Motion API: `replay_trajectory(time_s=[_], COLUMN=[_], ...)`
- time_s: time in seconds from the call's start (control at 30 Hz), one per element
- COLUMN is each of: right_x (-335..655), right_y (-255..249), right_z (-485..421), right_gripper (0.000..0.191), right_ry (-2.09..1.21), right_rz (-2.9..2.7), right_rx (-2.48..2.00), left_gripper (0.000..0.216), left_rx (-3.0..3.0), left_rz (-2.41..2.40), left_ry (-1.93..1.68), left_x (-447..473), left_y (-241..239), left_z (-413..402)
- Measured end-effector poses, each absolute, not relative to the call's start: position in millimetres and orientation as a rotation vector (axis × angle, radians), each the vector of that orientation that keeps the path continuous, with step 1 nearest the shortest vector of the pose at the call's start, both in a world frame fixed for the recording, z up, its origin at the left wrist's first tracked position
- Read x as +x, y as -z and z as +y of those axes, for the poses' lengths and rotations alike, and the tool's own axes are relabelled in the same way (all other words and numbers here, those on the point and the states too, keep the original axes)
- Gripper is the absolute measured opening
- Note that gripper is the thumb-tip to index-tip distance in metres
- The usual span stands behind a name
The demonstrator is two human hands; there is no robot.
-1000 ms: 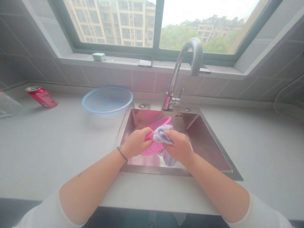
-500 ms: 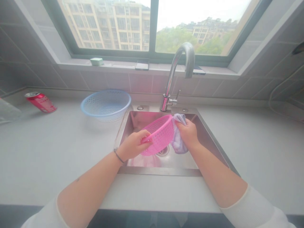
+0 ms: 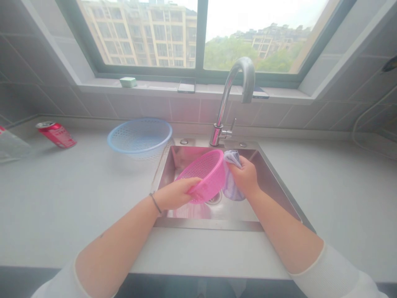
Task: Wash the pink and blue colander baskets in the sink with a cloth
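Observation:
Over the steel sink [image 3: 217,224], a pink perforated plastic basket [image 3: 208,182] is held tilted, its opening facing up and to the left. My left hand [image 3: 176,193] is closed on the near-left rim of this basket. A pale purple cloth [image 3: 232,184] is bunched in my right hand [image 3: 247,176], which is closed around it. The cloth touches or nearly touches the right side of the basket. Part of the sink drain [image 3: 214,198] shows below the basket.
A curved chrome faucet [image 3: 228,89] rises behind the sink. Left of it stands a blue colander [image 3: 139,138], then a tilted red drink can [image 3: 57,134] and a clear plastic bag [image 3: 12,147]. A pale green block [image 3: 128,82] and a phone-like slab [image 3: 186,86] lie on the sill.
The pink basket has turned in my left hand, so more of its inside shows. My left fingers have shifted along the rim. My right hand stays nearly in place with the cloth.

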State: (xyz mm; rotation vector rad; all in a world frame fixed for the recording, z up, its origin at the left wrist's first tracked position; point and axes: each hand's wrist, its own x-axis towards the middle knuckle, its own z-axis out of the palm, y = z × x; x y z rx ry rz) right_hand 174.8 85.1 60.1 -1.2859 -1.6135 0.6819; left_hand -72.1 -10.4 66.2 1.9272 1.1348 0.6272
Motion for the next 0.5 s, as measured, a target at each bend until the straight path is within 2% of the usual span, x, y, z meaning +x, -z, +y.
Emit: replay_trajectory(time_s=[0.2, 0.33, 0.43, 0.5], right_x=[163, 155, 158, 164], right_y=[-62, -56, -59, -64], right_z=[64, 50, 52, 59], right_gripper=[0.019, 0.014, 0.016, 0.018], right_ry=[-0.569, -0.363, -0.257, -0.271], right_rz=[-1.844, -2.191, -2.321, -2.237], right_rx=[-1.089, -0.83, -0.735, -0.855], left_gripper=[0.028, 0.013, 0.012, 0.014], left_rx=[1.875, 1.821, 1.869, 1.919], left_rz=[1.283, 1.328, 1.347, 1.332], left_ry=[-0.779, -0.875, -0.854, -0.801], left_x=[-59, -54, -56, -58], left_y=[-55, -58, -63, -67], left_z=[-8, -9, -10, -11])
